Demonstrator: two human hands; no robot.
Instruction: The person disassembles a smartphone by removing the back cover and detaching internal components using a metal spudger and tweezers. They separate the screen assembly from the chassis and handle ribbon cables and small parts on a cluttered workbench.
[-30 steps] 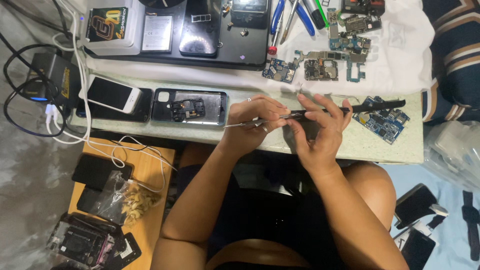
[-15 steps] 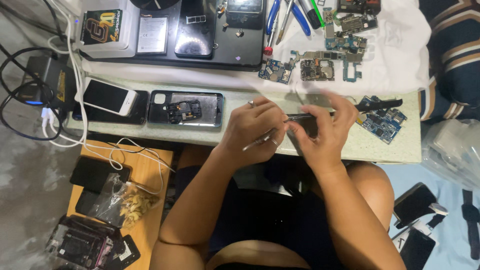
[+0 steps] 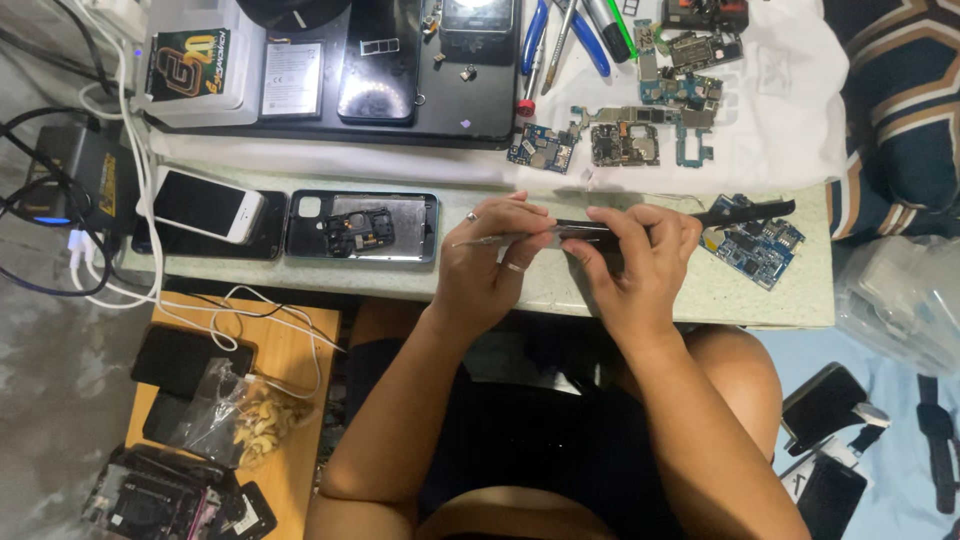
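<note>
The pale green surface (image 3: 790,300) carries, along its far edge, a black tray (image 3: 490,110) cut off at the top of the frame. Nearer lies an opened phone shell (image 3: 362,226) with its inner frame exposed, beside a white phone (image 3: 205,205) lying across a dark one. Loose circuit boards (image 3: 640,125) sit on a white cloth (image 3: 790,110); a blue board (image 3: 755,250) lies just right of the hands. The right hand (image 3: 640,265) is clenched around a dark flat part (image 3: 585,232), largely hidden by the fingers. The left hand (image 3: 490,262) pinches thin metal tweezers (image 3: 475,241), tip meeting that part above the front edge; the contact point is hard to make out.
</note>
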